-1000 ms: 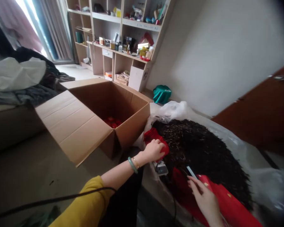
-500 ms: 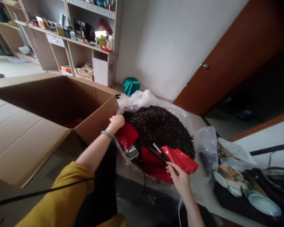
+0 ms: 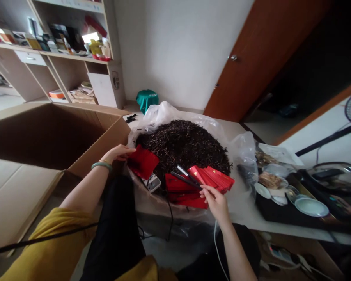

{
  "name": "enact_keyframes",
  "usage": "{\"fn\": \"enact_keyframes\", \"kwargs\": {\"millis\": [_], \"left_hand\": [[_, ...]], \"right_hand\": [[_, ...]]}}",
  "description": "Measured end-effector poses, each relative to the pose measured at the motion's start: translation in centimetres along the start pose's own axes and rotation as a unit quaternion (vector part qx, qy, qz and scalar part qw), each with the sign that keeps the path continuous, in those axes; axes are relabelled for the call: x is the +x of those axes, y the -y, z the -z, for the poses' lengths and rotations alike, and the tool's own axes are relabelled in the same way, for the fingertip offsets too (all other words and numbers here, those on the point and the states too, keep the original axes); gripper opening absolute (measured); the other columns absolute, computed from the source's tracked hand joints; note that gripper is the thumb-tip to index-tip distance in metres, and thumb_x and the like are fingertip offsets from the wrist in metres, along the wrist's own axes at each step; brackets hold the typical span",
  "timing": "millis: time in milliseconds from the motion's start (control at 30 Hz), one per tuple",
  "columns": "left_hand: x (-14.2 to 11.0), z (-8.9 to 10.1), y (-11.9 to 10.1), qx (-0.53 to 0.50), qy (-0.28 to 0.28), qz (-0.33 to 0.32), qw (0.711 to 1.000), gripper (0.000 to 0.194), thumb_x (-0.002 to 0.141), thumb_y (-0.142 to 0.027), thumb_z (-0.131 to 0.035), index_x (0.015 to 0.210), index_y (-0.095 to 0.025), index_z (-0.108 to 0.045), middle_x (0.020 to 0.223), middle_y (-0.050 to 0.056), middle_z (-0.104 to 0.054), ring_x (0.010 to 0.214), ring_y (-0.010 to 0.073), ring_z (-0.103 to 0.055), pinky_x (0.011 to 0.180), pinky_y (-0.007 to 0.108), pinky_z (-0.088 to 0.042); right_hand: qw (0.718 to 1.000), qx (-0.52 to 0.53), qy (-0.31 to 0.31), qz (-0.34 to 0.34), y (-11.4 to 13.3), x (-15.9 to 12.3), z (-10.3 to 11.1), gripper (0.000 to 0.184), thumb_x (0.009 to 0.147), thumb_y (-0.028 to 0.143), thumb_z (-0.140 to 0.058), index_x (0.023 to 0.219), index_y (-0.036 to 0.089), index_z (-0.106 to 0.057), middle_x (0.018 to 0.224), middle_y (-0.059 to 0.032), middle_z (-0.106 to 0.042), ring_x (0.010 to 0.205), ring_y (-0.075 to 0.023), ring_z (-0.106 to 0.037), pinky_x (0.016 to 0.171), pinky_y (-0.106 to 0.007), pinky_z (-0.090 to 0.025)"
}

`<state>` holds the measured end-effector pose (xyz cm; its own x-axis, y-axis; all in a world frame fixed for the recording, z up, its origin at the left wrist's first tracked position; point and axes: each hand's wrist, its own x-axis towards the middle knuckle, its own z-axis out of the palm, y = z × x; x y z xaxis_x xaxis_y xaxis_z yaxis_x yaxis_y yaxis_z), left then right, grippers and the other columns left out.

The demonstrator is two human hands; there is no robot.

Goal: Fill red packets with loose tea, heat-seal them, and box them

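My left hand (image 3: 119,153) is at the upper left corner of a red packet (image 3: 143,162), its fingers pressed together on the edge. My right hand (image 3: 215,201) grips a slim black tongs-like tool (image 3: 190,180) with two spread arms, one bearing a pale strip. Beneath and beside the tool lie red packets (image 3: 178,191), and a fanned stack of red packets (image 3: 215,177) rests just beyond my right fingers. A heap of dark dried tea leaves (image 3: 187,142) fills a clear plastic bag (image 3: 163,111). A small white device (image 3: 153,184) is partly hidden under the left red packet.
A large open cardboard box (image 3: 102,136) stands at the left. Cups and dishes, including a pale bowl (image 3: 311,206), sit on a dark tray (image 3: 269,210) at the right. A white cable (image 3: 218,242) hangs below my right hand. A green-covered bin (image 3: 147,100) stands by the wall.
The view has swung right and down. My left hand has drawn back left, its fingers now at the red packet's edge. My right hand still holds the black tool over the packets.
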<state>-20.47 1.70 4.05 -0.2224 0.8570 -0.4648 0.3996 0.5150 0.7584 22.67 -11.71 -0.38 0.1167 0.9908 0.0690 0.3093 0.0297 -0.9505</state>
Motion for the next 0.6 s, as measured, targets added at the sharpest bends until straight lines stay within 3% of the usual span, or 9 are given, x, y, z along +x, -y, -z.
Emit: {"fn": "enact_keyframes", "kwargs": {"millis": [167, 300, 433, 533, 600], "left_hand": [[0.9, 0.5, 0.1, 0.015, 0.025, 0.019, 0.999, 0.042, 0.056, -0.05, -0.081, 0.08, -0.018, -0.069, 0.069, 0.0, -0.069, 0.06, 0.0118, -0.06, 0.054, 0.019, -0.048], [1.0, 0.3, -0.2, 0.039, 0.026, 0.025, 0.999, 0.041, 0.054, -0.05, -0.081, 0.076, -0.018, -0.068, 0.069, 0.0, -0.069, 0.062, 0.0139, -0.061, 0.052, 0.019, -0.048], [0.7, 0.0, -0.9, 0.041, 0.024, 0.022, 0.999, 0.044, 0.052, -0.051, -0.082, 0.073, -0.016, -0.066, 0.068, 0.001, -0.068, 0.059, 0.014, -0.061, 0.051, 0.02, -0.048], [0.4, 0.0, -1.0, 0.038, 0.021, 0.024, 0.999, 0.042, 0.057, -0.051, -0.079, 0.073, -0.015, -0.064, 0.064, 0.0, -0.065, 0.056, 0.0129, -0.059, 0.053, 0.021, -0.049], [0.0, 0.1, -1.0, 0.044, 0.019, 0.017, 0.999, 0.039, 0.065, -0.052, -0.073, 0.073, -0.015, -0.064, 0.065, -0.001, -0.065, 0.056, 0.0126, -0.059, 0.055, 0.022, -0.05]], "right_hand": [[0.999, 0.007, -0.032, 0.017, -1.5, 0.3, 0.1, 0.046, 0.079, 0.053, -0.056, 0.098, 0.013, -0.07, 0.072, -0.0097, -0.071, 0.058, -0.019, -0.066, 0.044, -0.025, -0.049], [0.984, -0.099, -0.083, 0.12, -1.9, 0.5, 0.1, 0.037, 0.088, 0.045, -0.049, 0.098, 0.016, -0.07, 0.077, -0.0097, -0.071, 0.062, -0.0191, -0.064, 0.054, -0.03, -0.051], [0.912, -0.302, -0.077, 0.268, -1.3, 1.5, -0.4, 0.033, 0.088, 0.038, -0.052, 0.107, 0.016, -0.068, 0.097, -0.013, -0.071, 0.087, -0.0265, -0.061, 0.08, -0.041, -0.049], [0.864, -0.42, -0.051, 0.275, -0.8, 2.7, -1.3, 0.036, 0.086, 0.036, -0.057, 0.116, 0.017, -0.064, 0.092, -0.0125, -0.07, 0.087, -0.0283, -0.059, 0.076, -0.04, -0.046], [0.843, -0.47, -0.036, 0.261, -0.7, 3.5, -1.8, 0.032, 0.085, 0.036, -0.06, 0.111, 0.018, -0.067, 0.085, -0.0112, -0.07, 0.083, -0.0282, -0.058, 0.071, -0.038, -0.045]]}}
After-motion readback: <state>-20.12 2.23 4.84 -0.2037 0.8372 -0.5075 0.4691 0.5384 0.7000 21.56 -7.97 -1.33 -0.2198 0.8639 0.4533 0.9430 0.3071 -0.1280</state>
